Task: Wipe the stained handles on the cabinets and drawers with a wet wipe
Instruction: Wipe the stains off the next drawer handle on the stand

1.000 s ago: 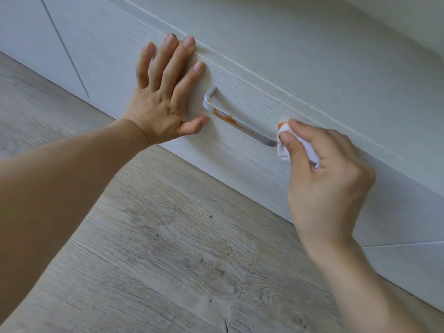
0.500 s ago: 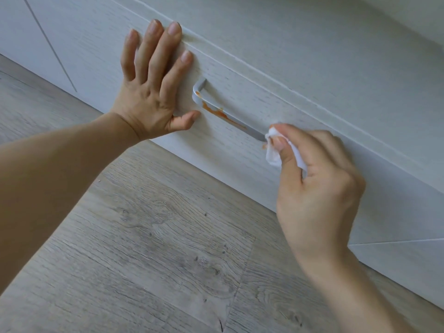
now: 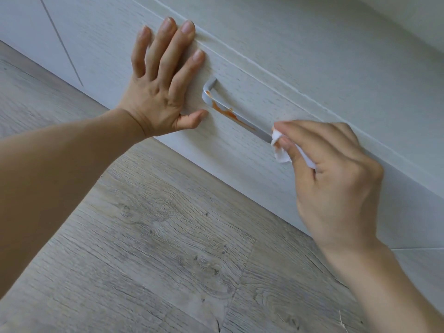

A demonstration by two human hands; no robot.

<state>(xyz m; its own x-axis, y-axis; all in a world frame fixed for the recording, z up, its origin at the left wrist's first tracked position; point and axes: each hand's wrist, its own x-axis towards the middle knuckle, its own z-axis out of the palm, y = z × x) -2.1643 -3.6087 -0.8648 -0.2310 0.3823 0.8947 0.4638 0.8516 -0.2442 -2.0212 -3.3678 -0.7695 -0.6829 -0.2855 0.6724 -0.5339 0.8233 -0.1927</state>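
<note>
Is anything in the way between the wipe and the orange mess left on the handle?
Nothing visible is. The right hand pinches the wet wipe against the handle, and bare metal runs from there to the orange stain. The left hand lies flat on the drawer front, beside the handle's far end.

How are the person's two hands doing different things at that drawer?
The left hand lies flat with fingers spread; the right hand has its fingers curled. The left hand holds nothing and presses the drawer front beside the handle; the right hand pinches a white wipe against the handle's right end. Both are bare.
</note>
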